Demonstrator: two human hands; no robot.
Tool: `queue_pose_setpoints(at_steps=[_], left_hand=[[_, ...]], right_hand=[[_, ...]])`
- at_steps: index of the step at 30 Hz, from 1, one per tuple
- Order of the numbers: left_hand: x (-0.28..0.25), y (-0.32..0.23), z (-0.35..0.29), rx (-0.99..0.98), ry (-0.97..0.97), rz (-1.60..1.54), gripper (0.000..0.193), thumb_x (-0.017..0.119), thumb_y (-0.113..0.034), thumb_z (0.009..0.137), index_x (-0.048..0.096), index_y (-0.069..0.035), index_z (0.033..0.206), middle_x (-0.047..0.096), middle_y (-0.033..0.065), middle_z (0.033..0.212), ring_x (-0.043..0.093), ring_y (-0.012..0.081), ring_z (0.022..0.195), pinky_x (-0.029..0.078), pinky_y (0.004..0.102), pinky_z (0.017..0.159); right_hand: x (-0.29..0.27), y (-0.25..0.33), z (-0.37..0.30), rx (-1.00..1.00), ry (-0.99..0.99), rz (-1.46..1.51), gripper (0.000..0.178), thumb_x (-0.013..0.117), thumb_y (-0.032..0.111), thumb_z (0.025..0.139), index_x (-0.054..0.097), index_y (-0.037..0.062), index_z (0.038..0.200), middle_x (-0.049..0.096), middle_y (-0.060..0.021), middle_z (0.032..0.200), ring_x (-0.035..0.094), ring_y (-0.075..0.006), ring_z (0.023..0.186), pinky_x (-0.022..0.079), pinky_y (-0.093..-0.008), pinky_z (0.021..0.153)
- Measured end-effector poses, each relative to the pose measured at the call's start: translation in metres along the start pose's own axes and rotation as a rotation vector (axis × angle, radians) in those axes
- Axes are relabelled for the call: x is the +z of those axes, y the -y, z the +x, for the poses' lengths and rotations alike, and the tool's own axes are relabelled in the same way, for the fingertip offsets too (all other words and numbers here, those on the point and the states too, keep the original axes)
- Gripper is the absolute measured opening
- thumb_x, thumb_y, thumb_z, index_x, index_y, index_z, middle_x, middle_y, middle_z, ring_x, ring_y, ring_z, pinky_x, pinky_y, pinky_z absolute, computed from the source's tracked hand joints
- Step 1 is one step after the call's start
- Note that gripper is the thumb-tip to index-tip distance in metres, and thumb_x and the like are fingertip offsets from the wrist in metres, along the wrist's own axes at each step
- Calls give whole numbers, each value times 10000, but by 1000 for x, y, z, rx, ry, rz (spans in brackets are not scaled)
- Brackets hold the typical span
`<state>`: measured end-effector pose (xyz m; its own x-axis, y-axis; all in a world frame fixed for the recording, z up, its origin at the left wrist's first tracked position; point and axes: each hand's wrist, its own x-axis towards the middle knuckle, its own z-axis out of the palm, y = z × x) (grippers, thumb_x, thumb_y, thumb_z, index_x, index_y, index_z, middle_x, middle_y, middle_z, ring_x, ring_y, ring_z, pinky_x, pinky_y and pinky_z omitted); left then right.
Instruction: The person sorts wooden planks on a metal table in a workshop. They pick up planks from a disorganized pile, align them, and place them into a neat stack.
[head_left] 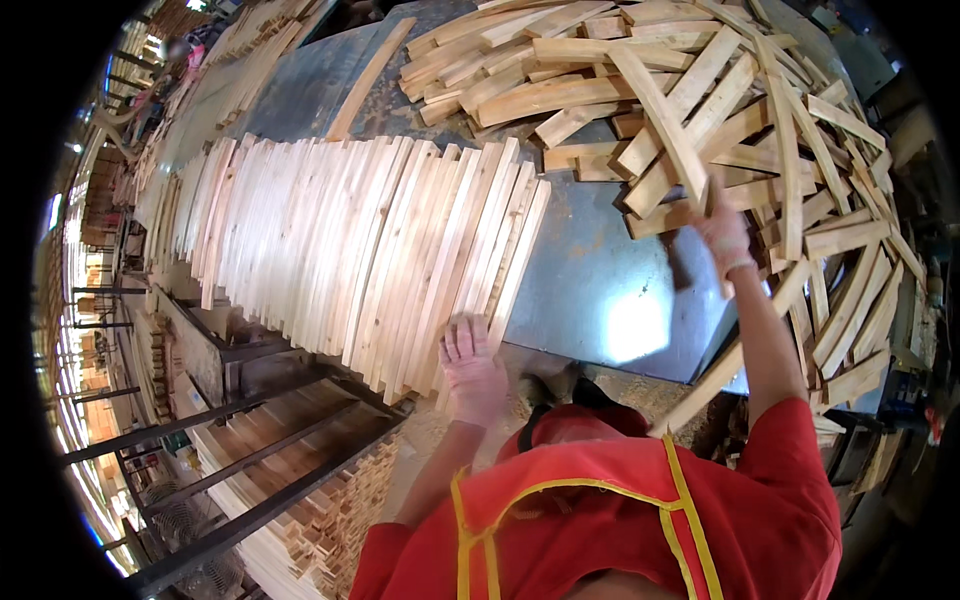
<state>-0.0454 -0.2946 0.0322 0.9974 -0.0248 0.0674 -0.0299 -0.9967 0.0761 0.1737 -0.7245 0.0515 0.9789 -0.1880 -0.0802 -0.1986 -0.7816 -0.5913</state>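
A row of pale wooden strips [330, 230] lies side by side on the metal table, at the left and middle. My left hand [472, 370] rests on the near ends of the strips at the row's right side, fingers stretched out and nothing gripped. To the right, my right hand [722, 238] is at a heap of loose wooden pieces [560, 95]. Its fingers are closed around the near end of a wooden strip [660, 120] that slants away over the heap. Slight motion blur softens this hand.
Bare metal tabletop [570, 270] shows between the row and the heap, with a bright glare. One long strip [370, 80] lies apart behind the row. At lower left, dark metal rails [260, 510] stand beside stacked timber [350, 510]. Sawdust covers the floor by the table edge.
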Motion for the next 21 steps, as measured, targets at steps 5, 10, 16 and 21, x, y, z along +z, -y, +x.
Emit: queue_pose_setpoints(at_steps=[5, 10, 16, 21], left_hand=[[1, 5, 14, 99, 36, 21, 729, 713, -232, 872, 462, -72, 1537, 458, 129, 1537, 378, 375, 1471, 307, 553, 1226], [-8, 1, 21, 298, 195, -90, 752, 618, -500, 921, 538, -82, 1540, 494, 135, 1583, 343, 356, 1539, 202, 536, 1305], [7, 19, 12, 370, -29, -69, 703, 673, -299, 835, 555, -57, 1484, 508, 150, 1509, 404, 335, 1454, 255, 533, 1259], [-17, 6, 24, 401, 17, -12, 588, 611, -203, 856, 564, -82, 1429, 512, 136, 1392, 459, 329, 1320, 318, 524, 1178]], right_hand=[[85, 51, -159, 264, 431, 313, 728, 682, 413, 954, 480, 51, 1552, 764, -228, 1103, 739, -358, 1020, 583, -444, 935], [134, 150, -210, 82, 688, 192, 620, 595, 502, 1001, 599, 19, 1388, 710, -293, 1242, 675, -440, 1199, 518, -475, 1046], [70, 74, -212, 69, -141, -80, 874, 787, 413, 892, 454, -8, 1581, 504, -257, 1578, 436, -431, 1489, 360, -501, 1240], [51, -33, -255, 517, -217, -148, 1052, 891, 346, 769, 351, -12, 1598, 531, -288, 1482, 507, -472, 1373, 449, -504, 1153]])
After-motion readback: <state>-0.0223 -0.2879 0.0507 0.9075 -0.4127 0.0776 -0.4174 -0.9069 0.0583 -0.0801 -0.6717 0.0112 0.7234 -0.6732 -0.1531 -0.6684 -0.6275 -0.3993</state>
